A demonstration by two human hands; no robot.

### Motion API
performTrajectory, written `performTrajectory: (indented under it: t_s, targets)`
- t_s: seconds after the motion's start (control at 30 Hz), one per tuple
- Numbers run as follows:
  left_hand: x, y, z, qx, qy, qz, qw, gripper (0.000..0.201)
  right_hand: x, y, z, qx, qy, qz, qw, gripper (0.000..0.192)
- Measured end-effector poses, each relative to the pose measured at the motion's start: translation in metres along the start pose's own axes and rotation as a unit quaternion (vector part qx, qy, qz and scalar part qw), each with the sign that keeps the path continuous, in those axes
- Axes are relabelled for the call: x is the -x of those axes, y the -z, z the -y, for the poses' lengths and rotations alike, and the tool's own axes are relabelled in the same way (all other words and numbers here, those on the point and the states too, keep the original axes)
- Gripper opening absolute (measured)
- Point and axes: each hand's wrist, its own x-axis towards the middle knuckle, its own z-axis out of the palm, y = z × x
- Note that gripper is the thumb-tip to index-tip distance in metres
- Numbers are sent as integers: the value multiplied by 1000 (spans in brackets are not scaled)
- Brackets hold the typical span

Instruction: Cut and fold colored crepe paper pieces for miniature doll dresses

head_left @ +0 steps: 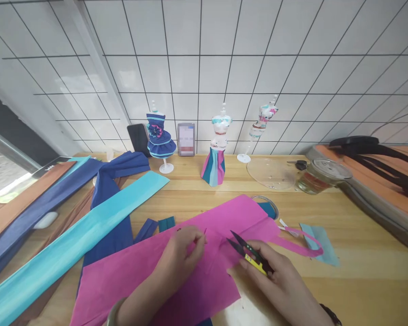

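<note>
My right hand [275, 271] grips thread snips [250, 253] with dark blades and a yellow-and-black body. The blades point up and left over a large magenta sheet of crepe paper [149, 271], their tips slightly apart. Left of the blades, my left hand [183, 253] is closed in a pinch just above the same sheet. Whatever sits between its fingertips is too small to name. A narrow magenta strip [302, 246] loops out to the right, across a light blue paper piece [321, 244]. Small blue [146, 230] and teal [166, 223] pieces lie behind the sheet.
Turquoise [88, 231], blue [122, 163] and brown [27, 194] paper strips cover the left. Behind stand three small mannequins [160, 136] [216, 158] [263, 117] and a phone [186, 139]. A clear disc [270, 173], lidded container [323, 175] and orange bag [387, 181] are at right.
</note>
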Motion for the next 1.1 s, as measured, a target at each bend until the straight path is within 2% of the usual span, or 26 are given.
performTrajectory:
  t_s: [0.1,0.17,0.4,0.53,0.67,0.77,0.9,1.0,1.1]
  targets:
    - [3,-6,0,1,-37,43,998,17,0,-4,-1,-72,-18,-18,997,23]
    - [6,-10,1,9,-37,60,997,18,0,-7,-2,-110,-22,-27,993,22]
    - [14,-15,-3,102,41,65,992,13,-2,-18,4,-207,-77,1,975,19]
    - [15,-18,-6,144,80,91,982,7,1,-24,6,-265,-74,12,961,17]
    - [15,-24,-4,141,91,95,981,16,4,-29,6,-330,-114,24,937,24]
    - [16,-25,-3,101,93,112,984,16,4,-29,7,-317,-135,10,939,25]
    - [15,-23,-6,58,97,143,983,15,4,-23,8,-216,-94,-44,971,15]
    - [13,-21,-9,48,103,157,981,14,6,-21,9,-153,-75,-36,985,11]
    - [12,-17,-11,59,106,162,979,13,8,-21,9,-144,-72,-25,987,9]
